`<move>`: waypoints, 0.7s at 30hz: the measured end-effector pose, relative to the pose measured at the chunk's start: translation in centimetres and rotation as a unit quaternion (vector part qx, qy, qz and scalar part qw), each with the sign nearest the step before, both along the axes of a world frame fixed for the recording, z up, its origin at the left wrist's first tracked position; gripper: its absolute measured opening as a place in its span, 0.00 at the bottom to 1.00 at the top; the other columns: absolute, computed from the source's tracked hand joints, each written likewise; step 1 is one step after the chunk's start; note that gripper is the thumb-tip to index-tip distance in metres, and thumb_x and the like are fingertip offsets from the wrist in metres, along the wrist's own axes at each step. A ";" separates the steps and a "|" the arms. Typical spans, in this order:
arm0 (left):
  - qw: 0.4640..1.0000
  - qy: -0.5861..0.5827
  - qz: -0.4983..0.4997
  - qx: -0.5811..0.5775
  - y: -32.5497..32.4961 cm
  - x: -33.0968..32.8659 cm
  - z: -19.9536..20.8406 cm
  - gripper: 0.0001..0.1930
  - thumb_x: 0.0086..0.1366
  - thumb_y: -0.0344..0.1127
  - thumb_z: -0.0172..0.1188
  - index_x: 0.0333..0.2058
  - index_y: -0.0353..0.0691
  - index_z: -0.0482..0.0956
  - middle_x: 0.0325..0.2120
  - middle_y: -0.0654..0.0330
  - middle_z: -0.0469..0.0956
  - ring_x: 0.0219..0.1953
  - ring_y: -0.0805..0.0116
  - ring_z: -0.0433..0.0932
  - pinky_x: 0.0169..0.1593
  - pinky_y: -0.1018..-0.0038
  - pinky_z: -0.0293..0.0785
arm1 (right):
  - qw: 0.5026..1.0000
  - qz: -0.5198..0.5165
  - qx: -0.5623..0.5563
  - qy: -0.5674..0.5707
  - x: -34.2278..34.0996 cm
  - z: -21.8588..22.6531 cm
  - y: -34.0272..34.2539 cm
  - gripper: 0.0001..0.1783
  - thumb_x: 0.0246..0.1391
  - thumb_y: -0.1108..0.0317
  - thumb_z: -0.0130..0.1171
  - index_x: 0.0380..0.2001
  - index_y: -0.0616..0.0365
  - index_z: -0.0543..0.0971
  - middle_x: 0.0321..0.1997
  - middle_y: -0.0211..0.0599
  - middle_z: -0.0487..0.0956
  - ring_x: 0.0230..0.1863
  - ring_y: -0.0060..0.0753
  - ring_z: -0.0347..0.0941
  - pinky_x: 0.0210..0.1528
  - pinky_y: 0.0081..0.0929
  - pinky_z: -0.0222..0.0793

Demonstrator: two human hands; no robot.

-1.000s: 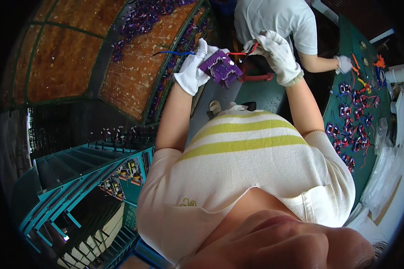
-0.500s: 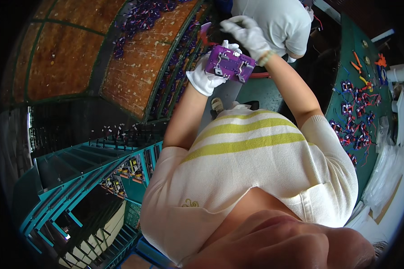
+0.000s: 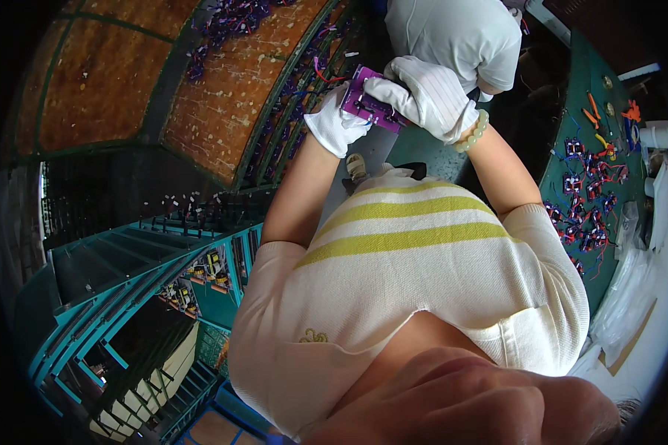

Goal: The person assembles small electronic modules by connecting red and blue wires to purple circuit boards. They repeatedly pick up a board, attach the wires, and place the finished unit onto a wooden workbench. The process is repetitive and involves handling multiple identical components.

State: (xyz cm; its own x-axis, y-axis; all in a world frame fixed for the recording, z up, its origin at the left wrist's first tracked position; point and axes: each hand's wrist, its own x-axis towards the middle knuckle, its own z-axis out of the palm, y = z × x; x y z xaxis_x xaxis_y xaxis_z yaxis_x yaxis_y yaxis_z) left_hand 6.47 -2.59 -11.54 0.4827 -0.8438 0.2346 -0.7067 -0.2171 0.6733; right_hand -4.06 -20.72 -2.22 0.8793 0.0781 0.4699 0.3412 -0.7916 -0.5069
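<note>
In front of me I hold a purple plate (image 3: 358, 80) with small dark and metal parts on its face. My left hand (image 3: 336, 126), in a white glove, grips its left and lower side from beneath. The white-gloved right hand (image 3: 428, 96) lies over the plate's right part, its fingers bent down onto the face. These fingers hide much of the parts under them. A red wire (image 3: 326, 76) runs out to the left beside the plate's upper edge.
Left of my hands stand brown panels (image 3: 223, 111) in a green frame, with a heap of purple wired parts (image 3: 234, 22). A person in a white shirt (image 3: 456, 41) is just beyond. The green bench (image 3: 564, 167) at right bears wired modules (image 3: 590, 193) and orange-handled pliers (image 3: 592, 111).
My right hand has come down from above the plate onto its face. The plate has tilted a little, and the red wire has shifted left.
</note>
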 end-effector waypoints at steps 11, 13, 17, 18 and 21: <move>0.977 -0.207 -0.010 0.041 1.7 -1.0 0.3 0.19 0.59 0.43 0.58 0.50 0.49 0.75 0.48 0.62 0.77 0.51 0.62 0.75 0.54 0.67 0.71 | 0.979 0.160 -0.008 -0.127 2.1 -1.5 -1.1 0.14 0.62 0.64 0.46 0.46 0.54 0.77 0.26 0.41 0.72 0.28 0.45 0.71 0.27 0.36 0.68; 0.987 -0.156 0.004 0.045 1.5 -1.9 1.5 0.20 0.60 0.44 0.57 0.51 0.49 0.74 0.49 0.62 0.76 0.52 0.62 0.74 0.55 0.67 0.71 | 0.983 0.163 0.031 -0.072 2.0 -1.8 -1.3 0.14 0.64 0.64 0.44 0.42 0.57 0.77 0.24 0.40 0.71 0.28 0.45 0.71 0.29 0.36 0.68; 0.991 -0.116 0.007 0.058 0.9 -2.5 2.2 0.21 0.61 0.44 0.57 0.53 0.49 0.72 0.51 0.61 0.74 0.53 0.62 0.73 0.56 0.67 0.70 | 0.961 0.188 0.200 0.016 2.0 -2.0 -1.7 0.20 0.64 0.56 0.44 0.34 0.61 0.77 0.27 0.41 0.74 0.30 0.46 0.72 0.32 0.35 0.67; 0.990 -0.129 0.004 0.050 0.8 -2.4 2.0 0.21 0.61 0.42 0.56 0.53 0.48 0.72 0.51 0.61 0.74 0.53 0.62 0.73 0.57 0.67 0.70 | 0.949 0.200 0.242 0.019 2.0 -2.5 -1.6 0.21 0.64 0.54 0.45 0.33 0.62 0.77 0.27 0.41 0.74 0.30 0.46 0.72 0.33 0.35 0.67; 0.985 -0.170 -0.011 0.025 0.1 -1.8 0.8 0.20 0.62 0.38 0.55 0.53 0.46 0.71 0.51 0.59 0.74 0.54 0.61 0.72 0.57 0.68 0.69 | 0.934 0.205 0.292 0.022 2.1 -3.7 -2.1 0.23 0.63 0.50 0.45 0.32 0.61 0.76 0.26 0.42 0.73 0.29 0.47 0.71 0.34 0.34 0.67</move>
